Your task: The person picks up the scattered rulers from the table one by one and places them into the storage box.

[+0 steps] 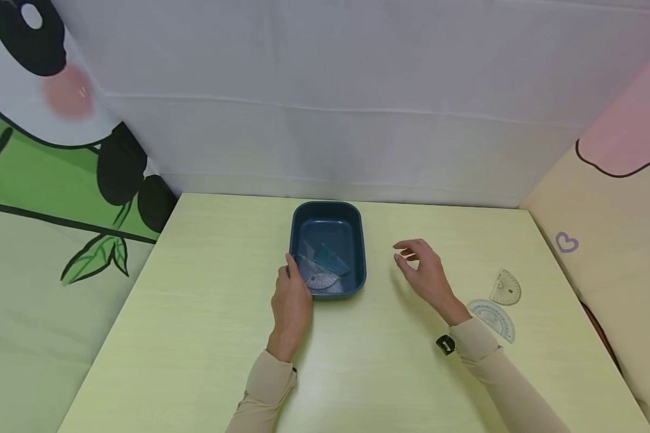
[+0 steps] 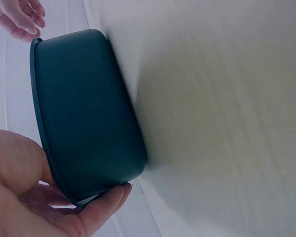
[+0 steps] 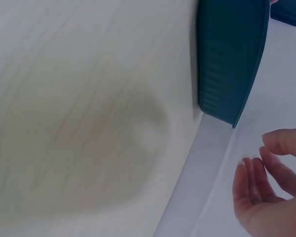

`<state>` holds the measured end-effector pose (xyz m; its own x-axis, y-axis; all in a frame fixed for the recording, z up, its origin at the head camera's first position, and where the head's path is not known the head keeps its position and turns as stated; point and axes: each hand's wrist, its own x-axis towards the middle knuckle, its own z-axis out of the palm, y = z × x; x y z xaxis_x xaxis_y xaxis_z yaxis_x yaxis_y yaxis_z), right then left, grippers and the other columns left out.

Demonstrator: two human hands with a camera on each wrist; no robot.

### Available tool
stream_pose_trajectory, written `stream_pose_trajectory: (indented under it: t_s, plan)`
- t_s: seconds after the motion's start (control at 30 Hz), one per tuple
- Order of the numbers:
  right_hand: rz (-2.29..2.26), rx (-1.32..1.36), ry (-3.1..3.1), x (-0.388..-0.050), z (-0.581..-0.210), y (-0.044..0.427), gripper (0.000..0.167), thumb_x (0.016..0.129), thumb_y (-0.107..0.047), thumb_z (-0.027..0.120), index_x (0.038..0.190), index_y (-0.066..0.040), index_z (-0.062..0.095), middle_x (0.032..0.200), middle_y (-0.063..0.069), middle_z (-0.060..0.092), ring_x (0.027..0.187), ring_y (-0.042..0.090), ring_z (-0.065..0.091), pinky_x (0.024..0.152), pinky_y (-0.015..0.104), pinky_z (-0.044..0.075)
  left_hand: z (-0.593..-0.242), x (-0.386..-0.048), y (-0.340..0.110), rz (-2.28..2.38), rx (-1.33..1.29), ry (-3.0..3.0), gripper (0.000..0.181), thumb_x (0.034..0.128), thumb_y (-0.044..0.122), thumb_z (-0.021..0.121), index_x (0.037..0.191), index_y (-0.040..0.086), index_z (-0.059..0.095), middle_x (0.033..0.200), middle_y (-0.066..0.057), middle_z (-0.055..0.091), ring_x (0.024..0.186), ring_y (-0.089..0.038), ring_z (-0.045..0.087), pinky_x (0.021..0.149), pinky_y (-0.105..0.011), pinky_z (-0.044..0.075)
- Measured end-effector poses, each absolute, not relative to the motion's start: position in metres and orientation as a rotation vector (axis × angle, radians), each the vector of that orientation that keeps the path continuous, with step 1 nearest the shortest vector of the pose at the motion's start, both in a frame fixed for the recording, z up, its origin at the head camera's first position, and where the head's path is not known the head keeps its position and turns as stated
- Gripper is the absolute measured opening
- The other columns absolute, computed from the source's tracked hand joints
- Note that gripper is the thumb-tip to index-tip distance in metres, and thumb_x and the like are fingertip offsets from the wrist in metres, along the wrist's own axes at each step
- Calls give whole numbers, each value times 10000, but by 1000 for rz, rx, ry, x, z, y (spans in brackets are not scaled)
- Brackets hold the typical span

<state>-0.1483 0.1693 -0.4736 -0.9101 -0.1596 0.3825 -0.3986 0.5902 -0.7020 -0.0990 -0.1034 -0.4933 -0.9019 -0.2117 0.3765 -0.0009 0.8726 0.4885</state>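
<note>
- Left hand (image 1: 292, 304) grips the tray (image 1: 333, 228) at its near left corner, fingers bent round the edge, probably to steady it on the table (image 1: 357, 373).
- Right hand (image 1: 425, 273) hangs half open right of the tray, thumb apart from the bent fingers, holding nothing; that seems to leave it free.
- Clear protractor (image 1: 322, 281) and blue piece (image 1: 330, 258) lie inside, kept together by the tray's walls.
- Two protractors (image 1: 493, 317) lie near the right forearm, seemingly within easy reach.

Soft, even light in the head view, faint shadow by the right hand (image 1: 427, 274), sheen on table (image 1: 352, 367) and blue tray (image 1: 336, 233), wrist views dimmer, bluish
</note>
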Motion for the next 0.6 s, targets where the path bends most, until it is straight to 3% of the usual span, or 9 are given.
stream_pose_trajectory:
  t_s: [0.6]
  plan:
    - [1190, 410, -2553, -143, -480, 199, 218, 962, 6, 678, 1176, 47, 677, 1151, 203, 647, 985, 357, 660, 870, 541, 529, -489, -96, -103, -683, 155, -2604, 546, 954, -33, 624, 1465, -121, 452, 1132, -288, 603, 856, -421, 675, 577, -529, 548]
